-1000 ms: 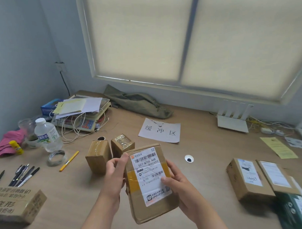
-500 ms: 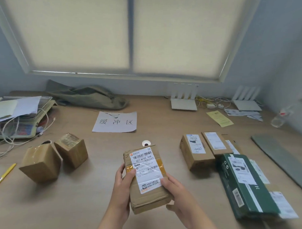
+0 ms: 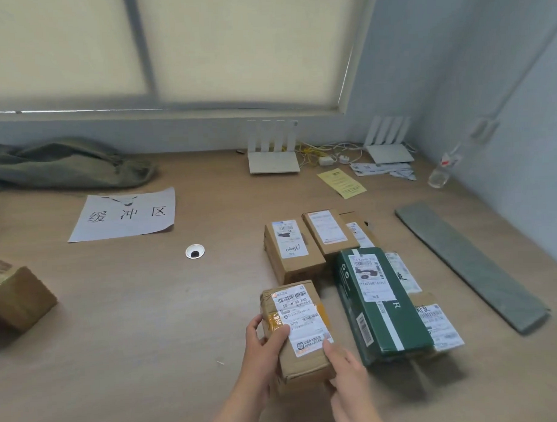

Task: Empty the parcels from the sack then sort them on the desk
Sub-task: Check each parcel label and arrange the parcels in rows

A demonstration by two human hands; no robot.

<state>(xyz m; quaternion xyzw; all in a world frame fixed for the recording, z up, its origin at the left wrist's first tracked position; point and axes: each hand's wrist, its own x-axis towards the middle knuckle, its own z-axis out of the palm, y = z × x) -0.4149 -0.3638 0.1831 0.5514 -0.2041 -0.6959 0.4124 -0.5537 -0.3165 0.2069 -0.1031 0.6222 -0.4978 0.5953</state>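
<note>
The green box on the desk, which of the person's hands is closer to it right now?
Right. The right hand grips the brown parcel on the side facing the green box; the left hand grips the parcel's far side.

paper sign (image 3: 125, 214) | two white routers (image 3: 274, 159) | yellow slip (image 3: 342, 183) | grey slab (image 3: 468, 264)

The sack (image 3: 61, 164) and a brown box (image 3: 18, 295) are cut off at the left edge.
</note>
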